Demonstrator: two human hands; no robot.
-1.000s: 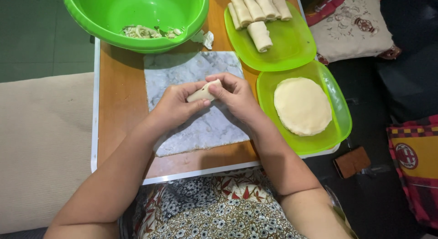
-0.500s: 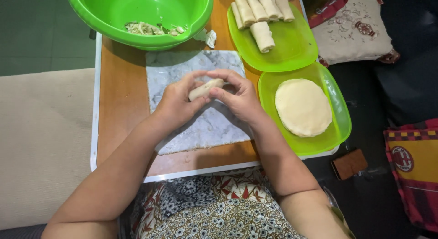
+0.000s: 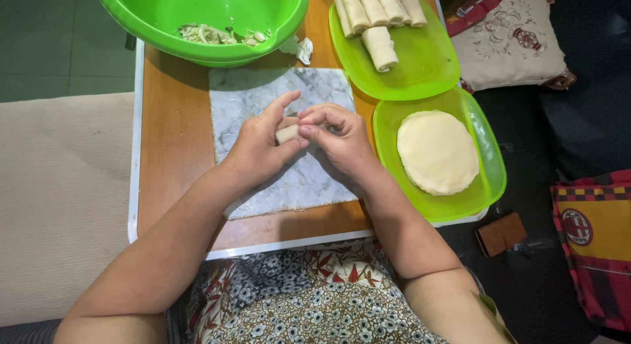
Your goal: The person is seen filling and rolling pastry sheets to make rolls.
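**Both hands closed on one pastry roll over the marble slab**

Left hand (image 3: 259, 147) and right hand (image 3: 338, 137) meet at frame centre, fingertips pinched narrow around a small pale pastry roll (image 3: 286, 133). Only the roll's middle shows between the thumbs; its ends are hidden by the fingers. Cannot tell whether it touches the slab.

Grey-veined marble slab (image 3: 309, 180) lies under the hands, on the wooden bench (image 3: 174, 160) with its white edge.

From the hands:
- 11 o'clock: large green bowl (image 3: 164, 15), shredded vegetable filling (image 3: 217, 34) at its bottom
- 12 o'clock: crumpled white scrap (image 3: 299, 48), just beside the bowl's rim
- 1 o'clock: green tray (image 3: 420, 68) carrying finished rolls (image 3: 378, 15) side by side
- 3 o'clock: second green tray (image 3: 490, 180) with a stack of round wrappers (image 3: 437, 152), rim touching the first tray

Person's patterned floral garment (image 3: 309, 298) at 6 o'clock
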